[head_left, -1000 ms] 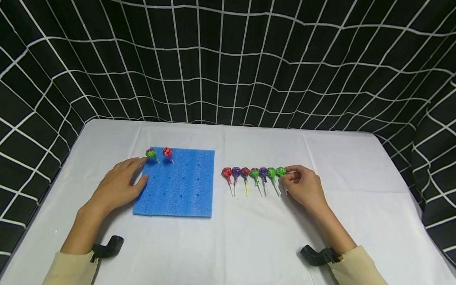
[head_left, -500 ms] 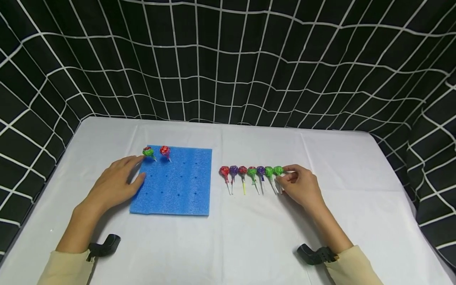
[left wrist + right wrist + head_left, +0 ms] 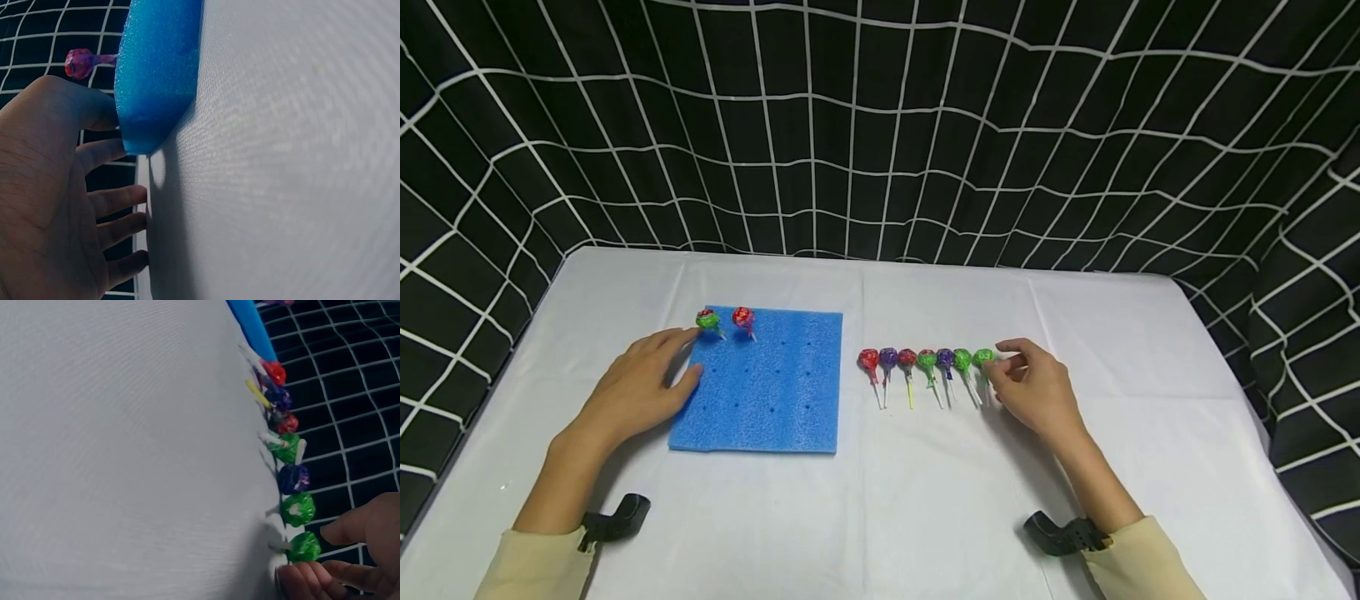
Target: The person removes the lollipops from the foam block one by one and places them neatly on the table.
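My left hand [image 3: 643,385] rests at the left edge of a blue foam board [image 3: 775,383], fingers extended and thumb spread over its surface. Two lollipops stand in the board's far left part: a green one [image 3: 707,319] by my fingertips and a red one [image 3: 742,318]. My right hand [image 3: 1037,387] is at the right end of a row of lollipops, thumb and fingers loosely bent around the last green lollipop [image 3: 983,358]. In the right wrist view a gap shows between the thumb and that green lollipop [image 3: 304,547]; the fingers lie close beside it.
Beside the last one lie another green lollipop [image 3: 962,360], a purple lollipop [image 3: 945,359] and several more, sticks toward me. The board has rows of small holes. A white cloth [image 3: 925,500] covers the table; a black curtain with white grid lines [image 3: 880,125] stands behind.
The whole head view has shifted slightly, so things appear a little further left. My right index finger has lifted slightly by the last green lollipop. My left hand stays at the board.
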Available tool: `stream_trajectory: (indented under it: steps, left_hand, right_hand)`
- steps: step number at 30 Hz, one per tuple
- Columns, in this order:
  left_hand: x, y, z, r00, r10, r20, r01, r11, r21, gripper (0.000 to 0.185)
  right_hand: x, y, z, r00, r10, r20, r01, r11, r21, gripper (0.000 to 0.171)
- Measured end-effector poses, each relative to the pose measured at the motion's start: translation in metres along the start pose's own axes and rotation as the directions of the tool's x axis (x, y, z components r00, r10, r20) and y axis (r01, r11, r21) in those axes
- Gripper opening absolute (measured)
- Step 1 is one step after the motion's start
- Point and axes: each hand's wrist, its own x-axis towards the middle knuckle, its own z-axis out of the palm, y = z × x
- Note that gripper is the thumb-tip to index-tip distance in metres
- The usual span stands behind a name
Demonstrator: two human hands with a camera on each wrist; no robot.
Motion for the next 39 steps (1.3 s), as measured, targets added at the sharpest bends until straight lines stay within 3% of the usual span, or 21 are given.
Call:
stream_trajectory:
  steps: [4,13,23,30,39]
  left_hand:
    - [-0.001,0.0,0.001,1.0,-0.001,0.002,0.001,1.0,-0.001,0.063]
    - [-0.001,0.002,0.004,1.0,0.001,0.01,-0.001,1.0,-0.007,0.062]
    - [0.0,0.002,-0.002,1.0,0.004,0.004,-0.004,1.0,0.003,0.062]
    - [-0.001,0.0,-0.001,1.0,0.002,0.012,-0.002,1.0,-0.001,0.062]
    - [0.0,-0.001,0.0,1.0,-0.006,0.01,0.006,1.0,-0.005,0.062]
  right_hand:
    - [-0.003,-0.005,-0.002,1.0,-0.02,-0.024,0.02,1.0,-0.008,0.036]
    - [-0.005,-0.027,0.004,0.987,-0.126,-0.098,0.136,0.985,0.103,0.032]
    - [0.001,-0.062,0.029,0.953,-0.279,-0.113,0.299,0.924,0.238,0.033]
    - [0.005,-0.085,0.048,0.945,-0.322,-0.064,0.325,0.889,0.324,0.033]
    - [0.009,-0.108,0.069,0.948,-0.318,-0.027,0.307,0.886,0.347,0.029]
